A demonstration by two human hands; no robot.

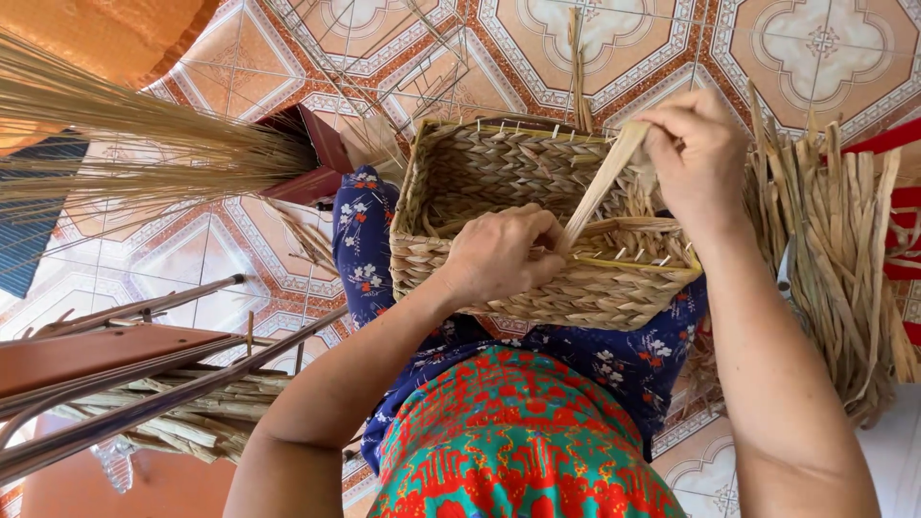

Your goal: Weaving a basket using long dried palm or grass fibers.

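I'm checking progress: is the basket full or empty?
Empty, as far as it shows: the basket's woven inside lies bare. Only a flat straw strip crosses its rim, pinched by both hands.

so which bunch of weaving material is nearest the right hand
The bundle of flat dried straw strips at the right edge, just beside the right hand. The thin reed sheaf at upper left and the bundle at lower left lie farther away.

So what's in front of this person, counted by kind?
Woven baskets: 1
Loose dried-straw bundles: 3 (right, upper left, lower left)
Straw strips held: 1, by left hand and right hand
Total: 5
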